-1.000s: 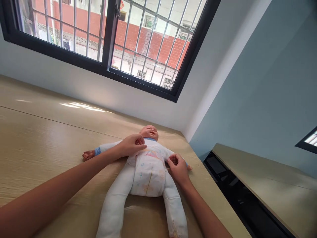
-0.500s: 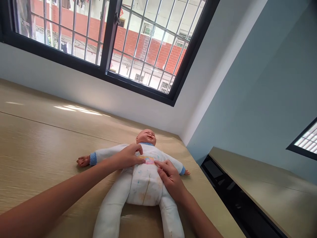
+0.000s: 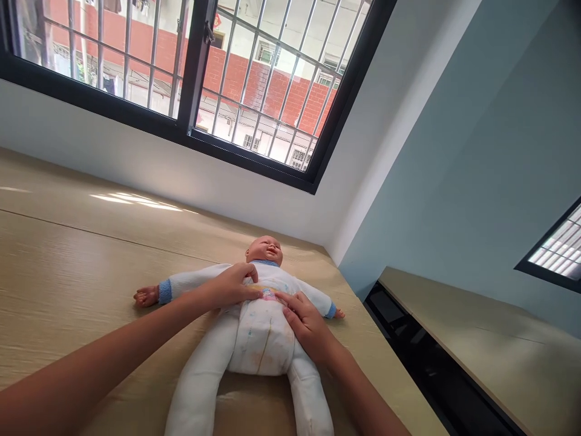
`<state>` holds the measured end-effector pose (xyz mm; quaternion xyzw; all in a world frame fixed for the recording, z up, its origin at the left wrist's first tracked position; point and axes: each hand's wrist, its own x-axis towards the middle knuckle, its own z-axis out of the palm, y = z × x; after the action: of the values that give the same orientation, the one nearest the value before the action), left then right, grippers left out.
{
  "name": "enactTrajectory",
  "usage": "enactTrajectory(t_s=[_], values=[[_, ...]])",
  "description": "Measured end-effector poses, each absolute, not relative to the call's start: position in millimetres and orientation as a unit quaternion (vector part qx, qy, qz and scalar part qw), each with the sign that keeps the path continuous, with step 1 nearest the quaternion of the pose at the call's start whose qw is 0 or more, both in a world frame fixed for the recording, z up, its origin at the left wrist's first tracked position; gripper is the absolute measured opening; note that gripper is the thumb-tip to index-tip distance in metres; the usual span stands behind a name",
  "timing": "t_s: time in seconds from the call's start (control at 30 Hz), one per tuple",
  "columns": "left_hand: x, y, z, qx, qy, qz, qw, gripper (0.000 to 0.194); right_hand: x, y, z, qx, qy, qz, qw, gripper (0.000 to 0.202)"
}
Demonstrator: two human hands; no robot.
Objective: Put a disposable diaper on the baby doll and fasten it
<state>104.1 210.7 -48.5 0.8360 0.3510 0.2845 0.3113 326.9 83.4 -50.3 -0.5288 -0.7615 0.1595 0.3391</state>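
A baby doll [image 3: 265, 249] lies on its back with its arms spread, dressed in a white top with blue cuffs. Around its hips is a white diaper [image 3: 261, 342] with a coloured front band [image 3: 269, 293]. My left hand [image 3: 231, 286] holds the diaper's waist from the left, thumb on the band and index finger curled above it. From the right, my right hand [image 3: 308, 324] grips the band's other side, index finger along it and thumb lower on the diaper front. The undersides of the fingers are hidden.
The doll lies on a pale wooden table [image 3: 68, 260] beneath a barred window [image 3: 254, 172]. At the right, beyond a dark gap, stands another wooden table [image 3: 476, 327] against the blue wall.
The view has shifted slightly, so everything sits a little further left. Both hands stay at the diaper's band; the right fingertip is slightly nearer the left thumb.
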Motion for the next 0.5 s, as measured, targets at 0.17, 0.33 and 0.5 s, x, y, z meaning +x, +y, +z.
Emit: enactTrajectory(t_s=[0.17,0.33,0.5], values=[[105,211,-46,0.843,0.358,0.275,0.292,0.042,327,86,-48,-0.538,-0.757,0.164,0.333,0.036],[104,211,-47,0.842,0.353,0.277,0.300,0.040,328,85,-52,-0.531,-0.744,0.169,0.368,0.026],[96,213,-37,0.849,0.322,0.252,0.335,0.033,330,84,-59,-0.520,-0.733,0.171,0.404,0.025]])
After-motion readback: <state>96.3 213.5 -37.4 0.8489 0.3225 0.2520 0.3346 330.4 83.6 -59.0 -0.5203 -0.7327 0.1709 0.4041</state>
